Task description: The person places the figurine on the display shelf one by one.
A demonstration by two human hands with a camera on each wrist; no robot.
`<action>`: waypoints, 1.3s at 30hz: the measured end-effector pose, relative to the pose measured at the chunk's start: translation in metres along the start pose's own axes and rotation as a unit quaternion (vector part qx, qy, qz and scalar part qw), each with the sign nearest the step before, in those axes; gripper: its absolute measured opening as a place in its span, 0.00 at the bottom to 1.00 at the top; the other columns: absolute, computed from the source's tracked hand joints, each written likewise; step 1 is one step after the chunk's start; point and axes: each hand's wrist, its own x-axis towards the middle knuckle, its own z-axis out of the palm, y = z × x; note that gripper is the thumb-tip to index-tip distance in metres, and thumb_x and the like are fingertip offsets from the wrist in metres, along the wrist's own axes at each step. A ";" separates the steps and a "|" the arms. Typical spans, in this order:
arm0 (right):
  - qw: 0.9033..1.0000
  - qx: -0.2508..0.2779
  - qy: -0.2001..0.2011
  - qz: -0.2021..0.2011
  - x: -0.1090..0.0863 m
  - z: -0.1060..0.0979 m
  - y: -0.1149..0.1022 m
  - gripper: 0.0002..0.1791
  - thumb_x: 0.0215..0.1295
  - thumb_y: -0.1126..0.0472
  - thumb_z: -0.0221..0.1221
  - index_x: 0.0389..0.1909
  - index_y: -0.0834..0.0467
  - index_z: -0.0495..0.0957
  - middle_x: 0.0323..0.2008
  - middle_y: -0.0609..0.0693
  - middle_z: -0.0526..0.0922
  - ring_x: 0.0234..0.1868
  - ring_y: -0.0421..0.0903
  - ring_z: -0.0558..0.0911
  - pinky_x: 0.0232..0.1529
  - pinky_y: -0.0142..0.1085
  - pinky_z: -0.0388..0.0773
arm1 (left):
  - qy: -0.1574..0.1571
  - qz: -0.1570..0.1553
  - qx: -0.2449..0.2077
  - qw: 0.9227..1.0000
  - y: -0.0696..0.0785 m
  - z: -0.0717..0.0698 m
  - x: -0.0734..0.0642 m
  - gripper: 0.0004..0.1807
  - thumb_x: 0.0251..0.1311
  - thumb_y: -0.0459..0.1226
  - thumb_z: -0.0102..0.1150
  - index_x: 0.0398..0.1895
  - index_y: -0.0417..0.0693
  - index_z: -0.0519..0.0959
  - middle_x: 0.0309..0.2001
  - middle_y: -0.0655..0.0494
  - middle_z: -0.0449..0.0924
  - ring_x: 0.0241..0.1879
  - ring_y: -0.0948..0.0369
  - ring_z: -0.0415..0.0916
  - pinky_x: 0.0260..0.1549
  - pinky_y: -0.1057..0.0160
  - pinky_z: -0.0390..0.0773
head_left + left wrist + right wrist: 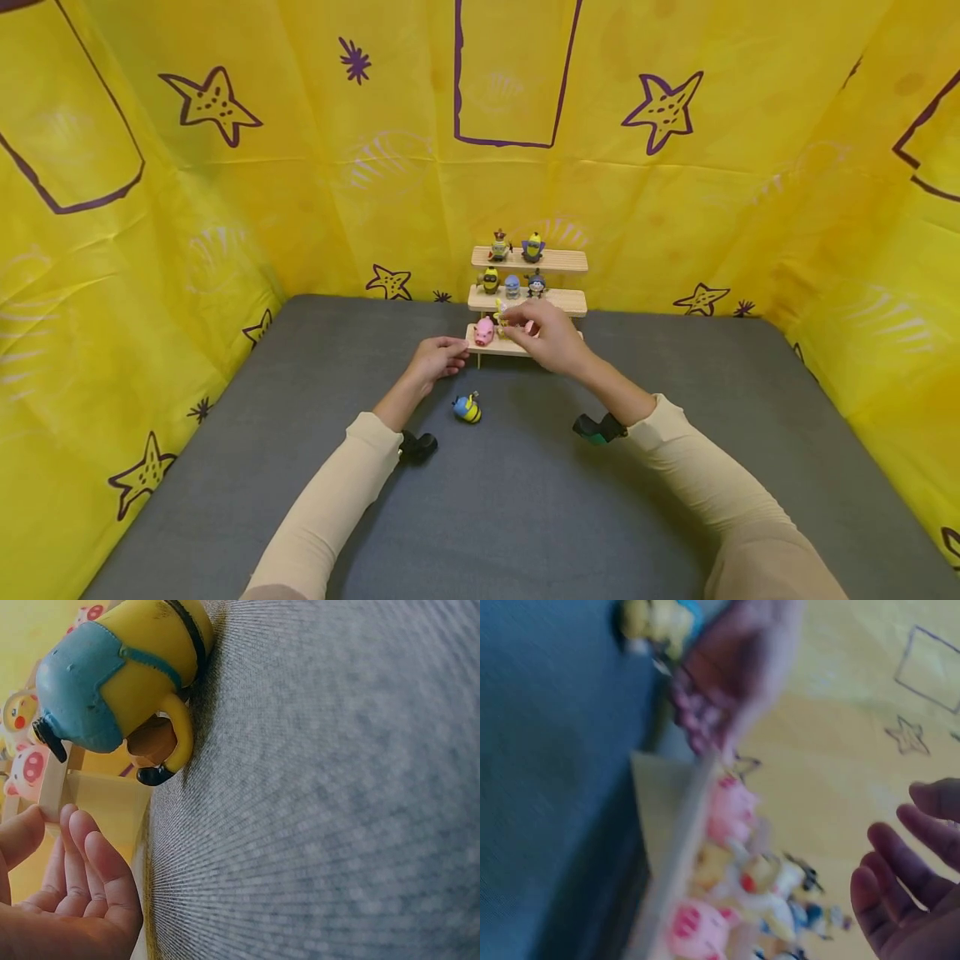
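The left hand [437,362] pinches the left end of the lowest step of a wooden three-step display shelf [566,260], thumb and fingertips at its corner in the left wrist view. Over that step, the right hand [553,335] hovers with loosely bent fingers and nothing between them in the right wrist view [915,900]. Beside it stand a pink pig figure [483,332], a yellow figure in white with red cheeks [759,881] and a second pink pig [697,930], mostly hidden by the hand in the head view.
A blue-and-yellow minion figure [468,408] lies on the grey table [480,517] in front of the shelf. Several small figures stand on the upper steps, among them a crowned one [499,246] and a blue one [512,287]. Yellow printed cloth [300,208] encloses the back and sides.
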 end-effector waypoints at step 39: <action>0.891 -0.253 -0.290 -0.243 -0.028 0.072 0.000 0.20 0.60 0.68 0.61 0.51 0.46 0.81 0.51 0.48 0.77 0.51 0.46 0.73 0.49 0.37 0.75 | 0.000 0.008 0.009 1.000 -0.002 -0.001 -0.001 0.18 0.68 0.40 0.56 0.55 0.38 0.78 0.36 0.54 0.81 0.29 0.65 0.77 0.31 0.69 0.78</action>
